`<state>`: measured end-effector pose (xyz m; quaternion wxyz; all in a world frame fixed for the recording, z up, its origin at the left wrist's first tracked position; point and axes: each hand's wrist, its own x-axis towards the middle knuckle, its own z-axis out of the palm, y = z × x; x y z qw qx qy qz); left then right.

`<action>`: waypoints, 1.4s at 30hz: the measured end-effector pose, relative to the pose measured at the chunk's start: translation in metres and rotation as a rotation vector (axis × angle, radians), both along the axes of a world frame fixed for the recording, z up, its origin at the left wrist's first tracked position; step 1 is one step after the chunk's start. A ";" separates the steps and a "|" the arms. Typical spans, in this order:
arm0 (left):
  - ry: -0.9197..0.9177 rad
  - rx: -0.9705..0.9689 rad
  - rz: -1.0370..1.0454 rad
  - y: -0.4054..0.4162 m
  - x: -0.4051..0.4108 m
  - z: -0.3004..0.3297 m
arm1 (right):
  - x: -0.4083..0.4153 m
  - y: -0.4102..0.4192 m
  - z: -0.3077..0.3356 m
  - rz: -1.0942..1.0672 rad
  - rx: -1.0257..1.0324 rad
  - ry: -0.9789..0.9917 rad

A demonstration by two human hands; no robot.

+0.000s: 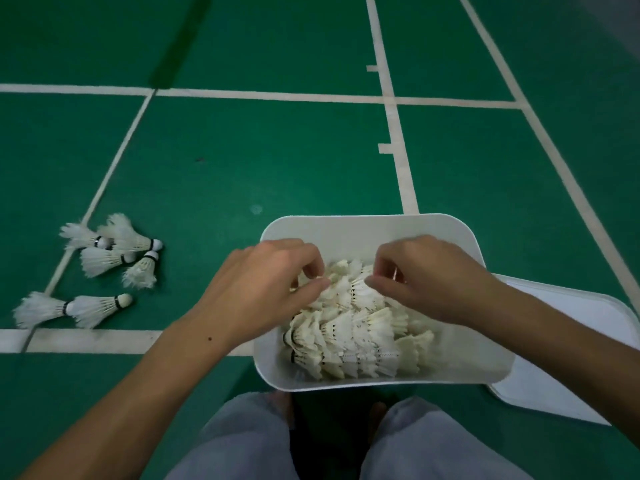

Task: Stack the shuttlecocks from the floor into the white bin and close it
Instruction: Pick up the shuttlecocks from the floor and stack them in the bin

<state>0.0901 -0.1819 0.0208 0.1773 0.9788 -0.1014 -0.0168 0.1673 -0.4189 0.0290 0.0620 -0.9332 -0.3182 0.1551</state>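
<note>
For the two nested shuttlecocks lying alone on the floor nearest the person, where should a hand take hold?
Grip the nested pair at the black band where the skirts overlap, pinching across it from above. It lies flat, cork end pointing right; the frayed feather tips look fragile. The left hand is nearer.

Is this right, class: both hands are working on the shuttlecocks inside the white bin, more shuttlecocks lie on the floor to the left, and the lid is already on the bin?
One thing is wrong. The head view shows the lid lying on the floor beside the white bin, at its right, not on it. The rest stands: the left hand and right hand work on the shuttlecocks in the bin, and loose shuttlecocks lie left.
</note>
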 end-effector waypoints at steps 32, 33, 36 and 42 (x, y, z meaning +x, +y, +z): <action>0.195 -0.125 1.106 0.284 -0.087 -0.153 | 0.020 0.394 -0.137 0.995 0.030 -0.205; 0.199 -0.174 1.088 0.286 -0.082 -0.156 | 0.019 0.399 -0.142 1.041 0.010 -0.242; 0.144 -0.311 1.102 0.292 -0.069 -0.163 | 0.023 0.404 -0.151 1.055 -0.076 -0.277; -0.030 -0.471 1.293 0.304 -0.034 -0.168 | 0.037 0.402 -0.140 0.903 -0.047 -0.275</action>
